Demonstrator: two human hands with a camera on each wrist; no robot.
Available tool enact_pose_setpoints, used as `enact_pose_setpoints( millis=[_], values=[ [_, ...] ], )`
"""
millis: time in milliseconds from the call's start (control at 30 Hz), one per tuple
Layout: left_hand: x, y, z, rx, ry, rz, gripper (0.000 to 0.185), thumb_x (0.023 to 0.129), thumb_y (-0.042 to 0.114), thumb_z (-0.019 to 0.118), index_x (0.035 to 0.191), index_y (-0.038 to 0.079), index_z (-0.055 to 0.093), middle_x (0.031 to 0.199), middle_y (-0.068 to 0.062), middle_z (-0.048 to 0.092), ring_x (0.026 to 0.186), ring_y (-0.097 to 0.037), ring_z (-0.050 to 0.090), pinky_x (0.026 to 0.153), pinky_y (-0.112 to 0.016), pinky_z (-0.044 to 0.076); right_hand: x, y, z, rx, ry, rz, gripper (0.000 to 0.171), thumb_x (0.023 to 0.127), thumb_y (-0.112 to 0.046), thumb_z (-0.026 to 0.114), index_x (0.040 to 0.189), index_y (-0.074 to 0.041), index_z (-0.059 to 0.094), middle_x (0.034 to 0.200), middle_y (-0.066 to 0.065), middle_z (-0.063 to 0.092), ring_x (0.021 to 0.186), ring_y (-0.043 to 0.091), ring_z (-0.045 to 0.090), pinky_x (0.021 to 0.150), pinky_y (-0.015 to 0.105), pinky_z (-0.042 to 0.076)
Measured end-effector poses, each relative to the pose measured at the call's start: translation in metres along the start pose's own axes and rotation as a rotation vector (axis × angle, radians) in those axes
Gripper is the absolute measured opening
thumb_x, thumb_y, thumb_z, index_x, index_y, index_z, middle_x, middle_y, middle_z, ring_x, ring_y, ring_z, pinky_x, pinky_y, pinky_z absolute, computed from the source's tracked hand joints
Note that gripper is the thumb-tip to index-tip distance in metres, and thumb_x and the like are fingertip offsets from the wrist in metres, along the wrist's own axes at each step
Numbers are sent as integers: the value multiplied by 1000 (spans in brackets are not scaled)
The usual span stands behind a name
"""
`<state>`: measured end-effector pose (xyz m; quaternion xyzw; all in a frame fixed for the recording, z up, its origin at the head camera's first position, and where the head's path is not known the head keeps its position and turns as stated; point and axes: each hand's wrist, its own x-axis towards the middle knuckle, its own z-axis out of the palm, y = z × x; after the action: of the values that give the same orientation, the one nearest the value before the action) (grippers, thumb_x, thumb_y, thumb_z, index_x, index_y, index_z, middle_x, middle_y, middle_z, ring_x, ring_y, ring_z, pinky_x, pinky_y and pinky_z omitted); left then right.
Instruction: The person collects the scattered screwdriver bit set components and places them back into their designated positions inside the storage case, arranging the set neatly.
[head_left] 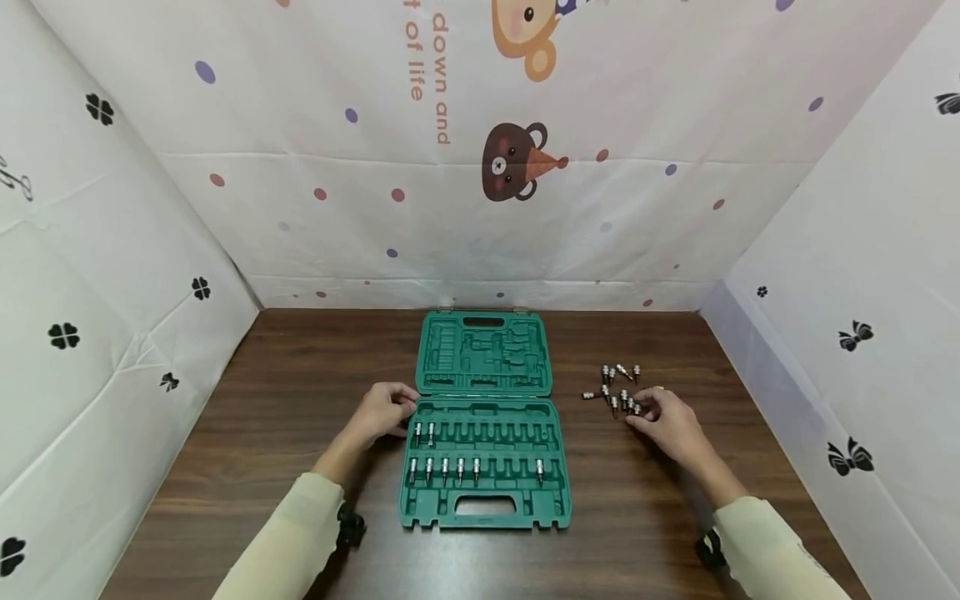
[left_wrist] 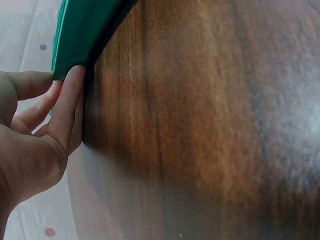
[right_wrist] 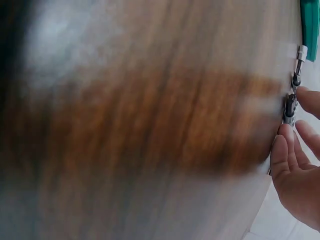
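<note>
Left grip (head_left: 381,412) pinching green case (head_left: 510,448), eight bits (head_left: 446,469) inside, right grip (head_left: 670,426) at loose bits (head_left: 614,404), cannot tell if holding one

We cannot tell whether the person's bare right hand (head_left: 669,425) pinches one of the small silver metal bits (head_left: 624,400); their tip shapes are too small for us. In the right wrist view, we see the brown wood-grain table (right_wrist: 170,110) blurred and the green plastic case (right_wrist: 310,30) cut off at the edge.
</note>
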<state>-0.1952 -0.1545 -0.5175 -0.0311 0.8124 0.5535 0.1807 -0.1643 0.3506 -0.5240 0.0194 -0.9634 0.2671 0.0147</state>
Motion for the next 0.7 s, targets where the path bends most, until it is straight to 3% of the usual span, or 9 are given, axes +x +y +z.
enact_pose_setpoints(
  millis=[533, 700],
  values=[
    [-1, 0, -1, 12, 0, -5, 19, 104, 4, 57, 119, -1, 68, 109, -18, 63, 90, -26, 66, 71, -41, 64, 3, -6, 4, -10, -4, 26, 37, 87, -11, 82, 116, 3, 63, 102, 15, 67, 80, 18, 65, 73, 39, 55],
    [-1, -1, -1, 7, -2, -4, 19, 104, 3, 57, 119, -1, 68, 109, -18, 63, 91, -26, 66, 71, -40, 64, 3, -6, 2, -37, 0, 33, 37, 86, -11, 82, 114, 5, 64, 100, 17, 69, 82, 24, 67, 77, 47, 56]
  ],
)
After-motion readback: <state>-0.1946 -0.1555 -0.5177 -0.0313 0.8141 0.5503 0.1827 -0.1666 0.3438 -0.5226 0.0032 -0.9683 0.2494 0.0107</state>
